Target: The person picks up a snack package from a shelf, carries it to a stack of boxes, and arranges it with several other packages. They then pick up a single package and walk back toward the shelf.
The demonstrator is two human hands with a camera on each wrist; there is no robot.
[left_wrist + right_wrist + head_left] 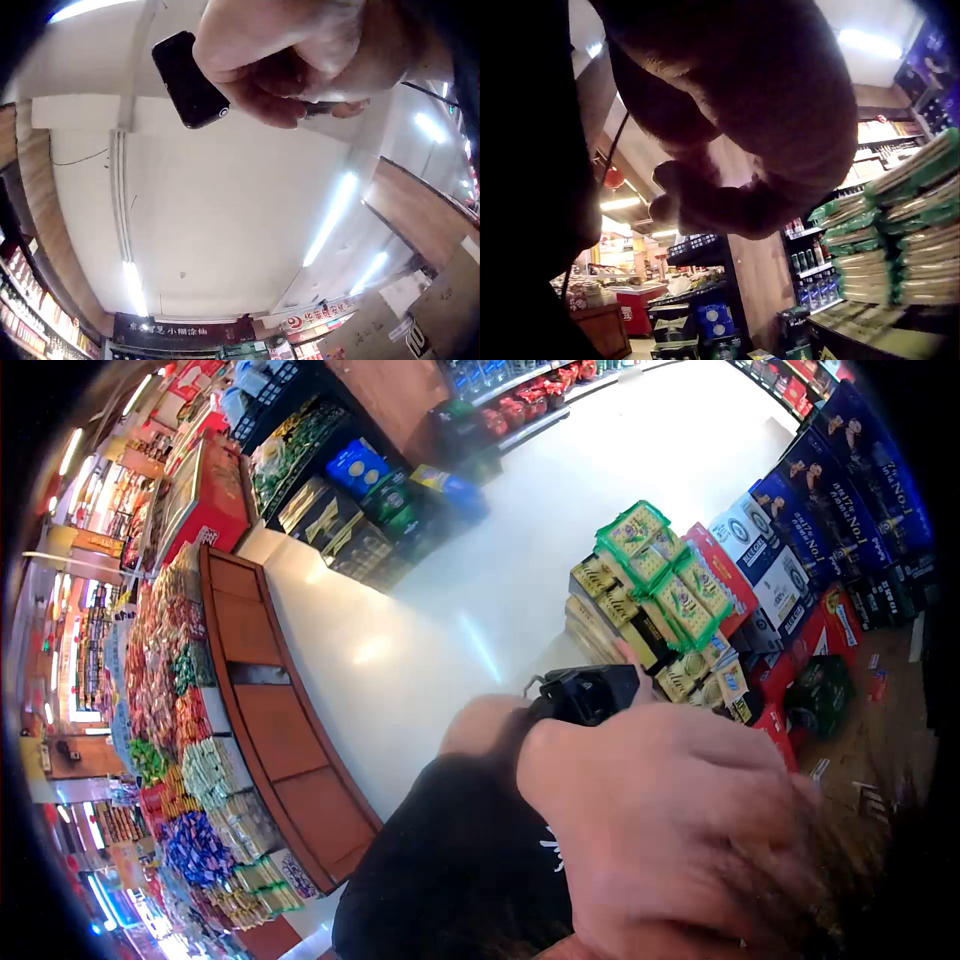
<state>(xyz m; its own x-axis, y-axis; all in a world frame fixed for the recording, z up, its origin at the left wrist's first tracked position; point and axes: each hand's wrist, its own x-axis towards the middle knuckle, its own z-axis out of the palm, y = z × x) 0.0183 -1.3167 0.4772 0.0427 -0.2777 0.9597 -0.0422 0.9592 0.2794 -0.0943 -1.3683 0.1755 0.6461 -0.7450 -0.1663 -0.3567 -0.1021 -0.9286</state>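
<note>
In the left wrist view my left hand [292,52] hangs at the top with fingers bent inward. A thin dark strip [321,109] shows between its fingertips and thumb. Beside the knuckles sticks out a black rectangular device [187,82], partly hidden by the hand. My right hand [757,127] is dark in the right wrist view; its fingers curl loosely round a gap, with no object visible in them. A large blurred hand [680,820] fills the lower right of the head view, close to a black wrist-worn device [590,695]; I cannot tell which hand it is.
Green-wrapped packs [665,575] are stacked on cartons at the right, near blue boxes [840,490]. At the left runs a wooden counter [285,735] heaped with wrapped goods. Drink cases [350,540] stand farther off on the pale floor [450,620].
</note>
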